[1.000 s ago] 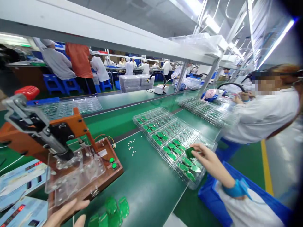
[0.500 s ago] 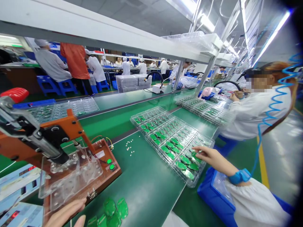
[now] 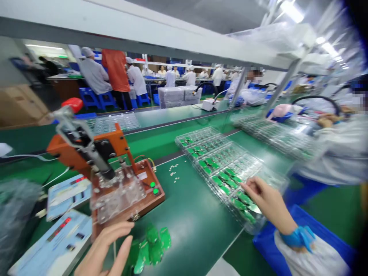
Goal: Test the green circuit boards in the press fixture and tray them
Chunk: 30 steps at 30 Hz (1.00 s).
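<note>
My right hand [image 3: 266,201] reaches over the near end of a clear plastic tray [image 3: 253,226] that holds rows of small green circuit boards [image 3: 227,178]; its fingers curl down onto the boards, and whether they pinch one is unclear. My left hand [image 3: 106,249] lies at the bottom edge with fingers stretched out, touching the front of a wooden test fixture [image 3: 129,203] with a clear cover and two green buttons. An orange toggle clamp [image 3: 86,147] with a red handle [image 3: 71,104] stands raised over the fixture. A loose pile of green boards [image 3: 151,245] lies beside my left hand.
Two pale blue meters [image 3: 57,234] sit left of the fixture. Small white parts [image 3: 173,171] are scattered on the green mat. More trays [image 3: 198,138] run back along the bench. A co-worker in white [image 3: 333,153] sits at right. A blue bin [image 3: 301,230] is beneath my right arm.
The view has swung left and is blurred. My right hand has moved toward the near end of the tray. My left hand has come further into view beside the fixture.
</note>
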Available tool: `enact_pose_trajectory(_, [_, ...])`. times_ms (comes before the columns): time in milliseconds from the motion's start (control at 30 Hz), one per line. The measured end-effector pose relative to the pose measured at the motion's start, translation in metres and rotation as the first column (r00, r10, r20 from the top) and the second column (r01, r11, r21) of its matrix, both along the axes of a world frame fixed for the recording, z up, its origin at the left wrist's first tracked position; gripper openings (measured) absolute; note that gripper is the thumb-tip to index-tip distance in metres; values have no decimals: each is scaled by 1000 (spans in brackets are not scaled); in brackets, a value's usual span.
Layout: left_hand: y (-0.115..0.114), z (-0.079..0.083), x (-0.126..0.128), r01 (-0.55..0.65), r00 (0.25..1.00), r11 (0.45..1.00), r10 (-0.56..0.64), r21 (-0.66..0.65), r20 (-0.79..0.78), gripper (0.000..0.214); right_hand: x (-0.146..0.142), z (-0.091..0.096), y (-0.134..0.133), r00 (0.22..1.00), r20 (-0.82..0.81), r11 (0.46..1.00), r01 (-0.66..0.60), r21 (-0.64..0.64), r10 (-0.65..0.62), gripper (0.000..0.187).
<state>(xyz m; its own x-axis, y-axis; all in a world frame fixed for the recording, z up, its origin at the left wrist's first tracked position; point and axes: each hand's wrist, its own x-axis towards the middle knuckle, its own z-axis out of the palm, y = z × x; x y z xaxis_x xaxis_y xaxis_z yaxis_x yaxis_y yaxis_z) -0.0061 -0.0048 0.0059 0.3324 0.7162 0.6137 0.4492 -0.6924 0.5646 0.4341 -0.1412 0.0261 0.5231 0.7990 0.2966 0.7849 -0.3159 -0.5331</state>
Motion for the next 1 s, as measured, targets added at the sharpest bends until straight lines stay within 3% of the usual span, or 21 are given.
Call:
enact_pose_trajectory(67, [-4,10,4,41,999,999,-41,-3,-9,6,-54,-3,13,966,-107,972,-232,24,233,36])
enact_pose_trajectory(133, [-5,18,6,52,999,999,-52,-12,-12,3,-105,-8,26,836,-198,852,-524,-8,512,29])
enact_pose_trajectory(200, [-4,23,5,64,997,998,-65,-26,-32,6,-145,-13,40,685,-254,704,-710,-18,683,22])
enact_pose_trajectory(267, [-5,25,-2,76,995,996,-79,-38,-69,7,-168,-17,55,584,-279,601,-798,-30,762,16])
enact_pose_trajectory(400, [-15,18,-26,73,984,994,-86,-85,-157,7,-178,-19,77,508,-298,490,-861,-138,809,27])
enact_pose_trajectory(567, [-35,-3,-48,68,958,978,-119,-196,-261,9,-173,-27,78,502,-317,453,-865,-217,805,30])
enact_pose_trajectory(767, [-46,-17,-52,52,951,968,-124,-247,-285,24,-167,-38,76,502,-343,453,-864,-218,794,22])
enact_pose_trajectory(900, [-45,-21,-52,53,952,960,-133,-276,-276,26,-154,-24,91,435,-432,424,-897,-127,790,26])
enact_pose_trajectory(1000, [-44,-24,-55,64,946,953,-152,-295,-287,24,-154,-3,117,447,-358,473,-881,-17,820,29])
